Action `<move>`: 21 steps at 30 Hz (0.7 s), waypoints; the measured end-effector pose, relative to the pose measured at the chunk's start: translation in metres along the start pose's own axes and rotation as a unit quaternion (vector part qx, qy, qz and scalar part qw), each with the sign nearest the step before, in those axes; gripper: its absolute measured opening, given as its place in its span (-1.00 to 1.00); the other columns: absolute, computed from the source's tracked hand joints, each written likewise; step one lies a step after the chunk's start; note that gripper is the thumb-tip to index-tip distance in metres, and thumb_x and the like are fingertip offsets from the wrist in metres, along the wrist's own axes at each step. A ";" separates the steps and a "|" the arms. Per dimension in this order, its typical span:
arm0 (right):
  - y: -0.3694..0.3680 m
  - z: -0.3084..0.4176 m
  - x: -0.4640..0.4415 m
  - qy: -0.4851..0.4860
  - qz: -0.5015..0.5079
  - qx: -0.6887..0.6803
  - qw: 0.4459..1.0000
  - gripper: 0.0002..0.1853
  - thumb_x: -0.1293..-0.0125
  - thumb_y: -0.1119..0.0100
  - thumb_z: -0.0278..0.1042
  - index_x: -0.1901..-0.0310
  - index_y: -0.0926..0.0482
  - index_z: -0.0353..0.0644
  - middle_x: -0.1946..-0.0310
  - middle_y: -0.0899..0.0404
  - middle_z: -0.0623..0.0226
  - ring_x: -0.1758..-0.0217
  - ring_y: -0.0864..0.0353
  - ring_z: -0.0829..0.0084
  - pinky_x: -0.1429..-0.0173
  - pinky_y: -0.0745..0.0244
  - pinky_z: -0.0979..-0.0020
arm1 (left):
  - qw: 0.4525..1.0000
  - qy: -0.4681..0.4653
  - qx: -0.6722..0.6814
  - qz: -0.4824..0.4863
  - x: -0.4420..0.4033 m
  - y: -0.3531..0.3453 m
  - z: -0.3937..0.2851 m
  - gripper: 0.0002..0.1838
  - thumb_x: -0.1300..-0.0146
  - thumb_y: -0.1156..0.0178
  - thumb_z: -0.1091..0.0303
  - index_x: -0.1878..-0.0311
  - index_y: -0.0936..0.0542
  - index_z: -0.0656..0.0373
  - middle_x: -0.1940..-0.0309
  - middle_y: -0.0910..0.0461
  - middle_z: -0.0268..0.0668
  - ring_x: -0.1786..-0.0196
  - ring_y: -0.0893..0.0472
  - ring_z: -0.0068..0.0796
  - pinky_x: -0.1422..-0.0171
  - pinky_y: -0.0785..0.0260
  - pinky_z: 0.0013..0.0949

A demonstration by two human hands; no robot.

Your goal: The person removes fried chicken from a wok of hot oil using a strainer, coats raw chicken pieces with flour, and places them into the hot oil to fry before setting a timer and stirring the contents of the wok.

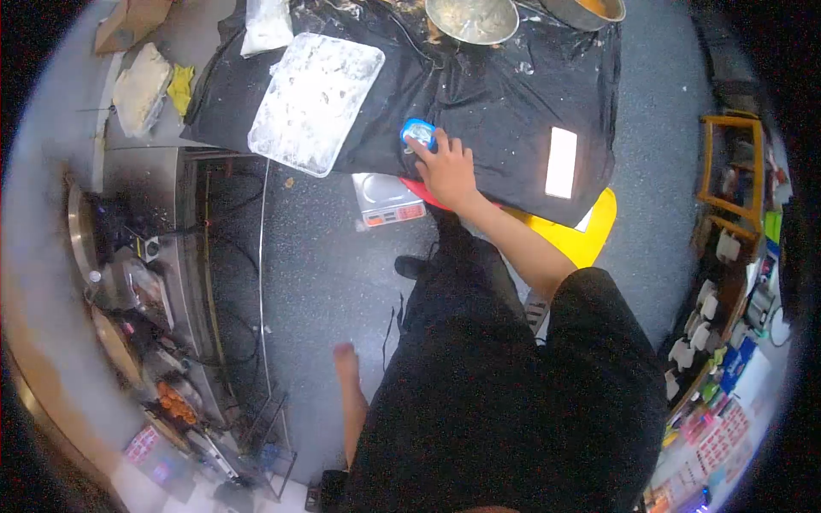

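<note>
One black-covered table [513, 120]: its sheet is wrinkled, so a sideways drag could bunch the folds and shift whatever rests there.
Pale tray [318, 101]: white-dusted, lying left of the blue item, its near corner at the table's edge; a snagged sheet or a knock there could tip it and scatter the dusting.
Metal bowl [473, 17]: toward the far side, well apart from both hands.
Scale [389, 200]: just beyond the near edge, display toward the person; anything slipping off above could strike it.
Right hand [449, 173]: partly open, fingers spread, a fingertip touching the blue item without a visible closed grip; a careless push could slide it away.
Left hand [345, 352]: hanging low beside the body, blurred; I cannot tell its opening or whether it holds anything.
Blue item [418, 131]: on the sheet near the front edge, under the right fingertips.
</note>
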State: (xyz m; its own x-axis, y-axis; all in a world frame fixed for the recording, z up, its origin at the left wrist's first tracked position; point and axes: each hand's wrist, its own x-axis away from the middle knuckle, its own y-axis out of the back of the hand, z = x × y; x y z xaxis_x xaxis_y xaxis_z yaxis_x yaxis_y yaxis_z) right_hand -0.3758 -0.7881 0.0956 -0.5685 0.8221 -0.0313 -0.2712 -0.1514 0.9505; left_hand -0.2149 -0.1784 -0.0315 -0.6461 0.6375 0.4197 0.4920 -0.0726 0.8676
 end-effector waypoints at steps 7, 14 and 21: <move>0.004 -0.015 0.001 0.011 0.022 -0.003 1.000 -0.28 -0.08 -0.25 -0.26 -0.31 -0.26 0.42 -0.19 -0.29 0.23 0.06 -0.45 0.17 0.10 -0.36 0.13 | 0.984 -0.176 0.027 -0.033 -0.179 0.135 -0.359 -0.54 -0.23 -0.14 0.33 -0.18 -0.39 0.29 -0.11 -0.43 0.09 -0.25 -0.37 0.08 -0.32 -0.22 -0.08; 0.012 -0.021 -0.004 0.028 0.044 -0.010 0.999 -0.27 -0.05 -0.22 -0.33 -0.32 -0.26 0.33 -0.21 -0.28 0.22 0.05 -0.45 0.17 0.09 -0.36 0.12 | 0.952 -0.292 -0.089 -0.033 -0.263 0.156 -0.499 -0.38 -0.15 -0.11 0.41 -0.34 -0.28 0.08 -0.25 -0.31 -0.04 -0.06 -0.47 0.02 -0.10 -0.36 0.01; 0.008 -0.033 0.005 0.057 0.014 -0.019 0.998 -0.30 -0.02 -0.21 -0.36 -0.28 -0.34 0.26 -0.22 -0.29 0.25 0.05 -0.45 0.18 0.10 -0.35 0.14 | 0.942 -0.259 -0.208 -0.051 -0.264 0.146 -0.508 -0.32 -0.09 -0.12 0.42 -0.36 -0.27 -0.01 -0.26 -0.31 -0.07 -0.08 -0.47 -0.04 -0.08 -0.38 0.02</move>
State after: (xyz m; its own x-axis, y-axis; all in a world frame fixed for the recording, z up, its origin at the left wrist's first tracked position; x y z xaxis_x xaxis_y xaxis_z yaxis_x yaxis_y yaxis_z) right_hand -0.4067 -0.8034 0.0932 -0.6602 0.7499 -0.0416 -0.2818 -0.1960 0.9392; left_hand -0.2689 -0.7470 0.1204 -0.2539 0.9381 0.2356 0.1022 -0.2162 0.9710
